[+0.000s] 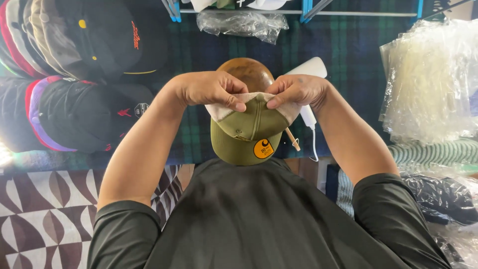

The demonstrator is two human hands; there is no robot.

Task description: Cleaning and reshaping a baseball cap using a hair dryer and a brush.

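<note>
Olive cap [247,133] pinched by left hand [209,89], right hand [297,91]; cap stacks [74,74] crowd left.

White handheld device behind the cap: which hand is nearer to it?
Right. The right hand pinches the olive cap directly in front of the white device, overlapping it. The left hand grips the cap's other side, farther away.
</note>
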